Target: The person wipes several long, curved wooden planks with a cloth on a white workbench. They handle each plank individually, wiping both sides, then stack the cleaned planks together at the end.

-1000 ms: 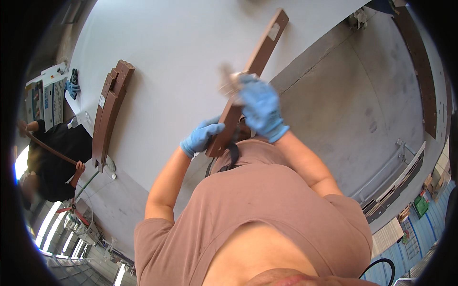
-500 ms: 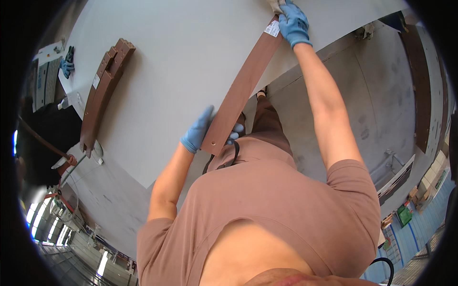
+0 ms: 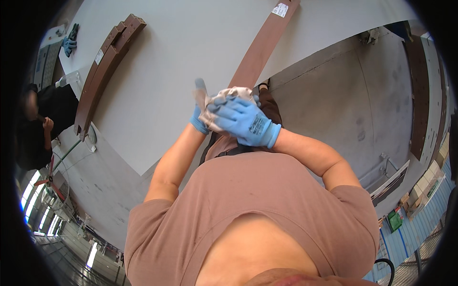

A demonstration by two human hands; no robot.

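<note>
Head view: which labels show?
– White labels [image 3: 280, 9], on the brown board [image 3: 260, 52] and the curved stack [image 3: 107, 69]; dark print on the right hand's [image 3: 243, 119] glove [image 3: 267, 131].
– Grips?
– The right clasps a cloth [image 3: 242, 92] over the board; the left hand [image 3: 200, 120], partly covered, I cannot tell.
– Edges?
– Board slants to the desk's [image 3: 176, 62] near edge; open desk parts it from the stack.

Brown board [image 3: 261, 47] was cut off at the upper edge, its near end hidden behind cloth [image 3: 241, 92] and right hand [image 3: 245, 121]; left hand [image 3: 199, 119] was largely covered
</note>
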